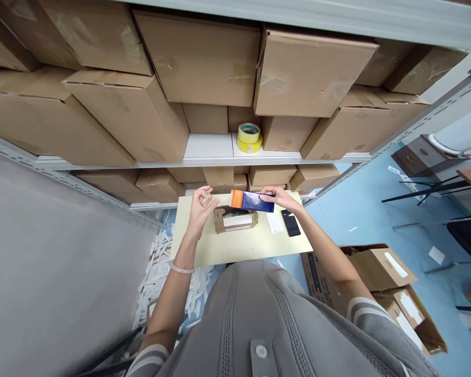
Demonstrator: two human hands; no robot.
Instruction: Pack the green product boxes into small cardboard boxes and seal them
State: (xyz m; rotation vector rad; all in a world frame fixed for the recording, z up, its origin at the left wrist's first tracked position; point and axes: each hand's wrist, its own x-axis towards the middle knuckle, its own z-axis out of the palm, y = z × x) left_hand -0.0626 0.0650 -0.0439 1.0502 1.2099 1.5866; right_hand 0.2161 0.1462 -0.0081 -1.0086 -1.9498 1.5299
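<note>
My right hand (pixel 283 199) grips one end of a dark blue carton with an orange end (pixel 251 200), held level just above a small open brown cardboard box (pixel 235 220) on a pale yellow table (pixel 239 246). My left hand (pixel 201 205) hovers left of the carton, its fingers curled and pinched on something small I cannot make out. The hand does not touch the carton.
A black phone (pixel 291 224) and a white card (pixel 275 222) lie on the table's right part. Two yellow tape rolls (pixel 249 137) sit on the shelf among many cardboard boxes. Open boxes (pixel 380 277) stand on the blue floor at right; white scraps (pixel 160 272) litter the floor at left.
</note>
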